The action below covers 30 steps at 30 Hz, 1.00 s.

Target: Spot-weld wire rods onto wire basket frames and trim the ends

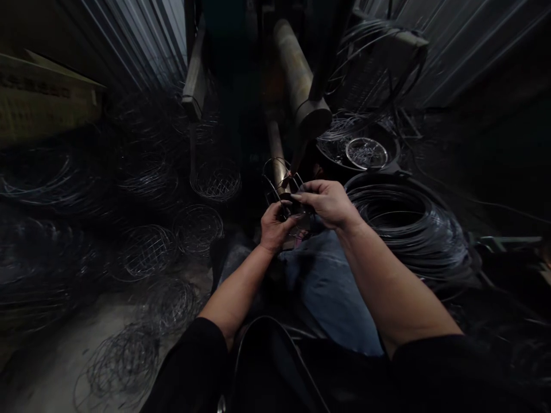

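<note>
Both hands meet at a small wire basket frame [269, 186], at the end of a machine's lower metal rod [279, 166]. My left hand [275, 225] is closed on the near left side of the frame, its thumb pointing right. From the right, my right hand [325, 201] pinches at the frame's upper right part, close under a pointed electrode tip [293, 169]. Darkness hides much of the frame and whatever lies between the fingertips. Above the hands juts a thick metal cylinder [301, 80] of the machine.
To my right stand a coil of wire [413, 223] and a tub [394, 152] holding a round dish [367, 154] of small metal pieces. Several wire baskets [148, 252] and stacked wire rings [43, 178] crowd the left floor. A metal arm [193, 86] sticks out at upper left.
</note>
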Each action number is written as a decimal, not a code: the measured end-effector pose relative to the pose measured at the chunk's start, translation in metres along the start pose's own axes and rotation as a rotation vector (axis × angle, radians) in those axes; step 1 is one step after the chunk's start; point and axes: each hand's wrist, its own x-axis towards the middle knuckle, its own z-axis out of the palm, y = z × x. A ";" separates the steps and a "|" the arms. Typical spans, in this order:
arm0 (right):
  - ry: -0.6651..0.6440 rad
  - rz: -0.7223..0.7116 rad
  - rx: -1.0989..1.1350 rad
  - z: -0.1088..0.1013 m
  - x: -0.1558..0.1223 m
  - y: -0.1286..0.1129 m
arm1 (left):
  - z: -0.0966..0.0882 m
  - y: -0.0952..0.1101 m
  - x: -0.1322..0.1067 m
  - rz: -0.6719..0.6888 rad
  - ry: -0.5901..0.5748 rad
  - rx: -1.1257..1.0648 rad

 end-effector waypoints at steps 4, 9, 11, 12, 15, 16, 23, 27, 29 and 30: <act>-0.052 0.001 0.057 -0.006 -0.006 0.002 | 0.002 0.000 0.000 -0.014 0.003 -0.008; 0.004 -0.125 -0.167 -0.008 -0.003 0.011 | 0.002 -0.001 0.004 -0.016 0.006 0.020; 0.041 -0.177 -0.282 -0.008 -0.002 0.012 | 0.001 -0.001 0.005 -0.012 0.019 0.035; 0.054 -0.199 -0.329 -0.008 -0.001 0.013 | 0.001 -0.001 0.006 -0.013 0.025 0.038; 0.036 -0.252 -0.416 -0.010 -0.002 0.012 | 0.002 -0.001 0.006 -0.024 0.040 0.021; 0.019 -0.267 -0.431 -0.011 -0.002 0.012 | 0.002 0.000 0.005 -0.026 0.041 0.010; 0.025 -0.282 -0.404 -0.012 -0.006 0.016 | 0.001 0.006 0.004 -0.052 0.042 -0.018; 0.098 -0.274 -0.298 -0.013 -0.014 0.024 | 0.002 0.010 0.002 -0.071 0.044 -0.015; 0.159 -0.228 -0.265 -0.012 -0.018 0.027 | 0.002 0.010 0.002 -0.067 0.051 -0.003; 0.182 -0.198 -0.245 -0.010 -0.019 0.028 | 0.001 0.010 0.002 -0.063 0.054 0.008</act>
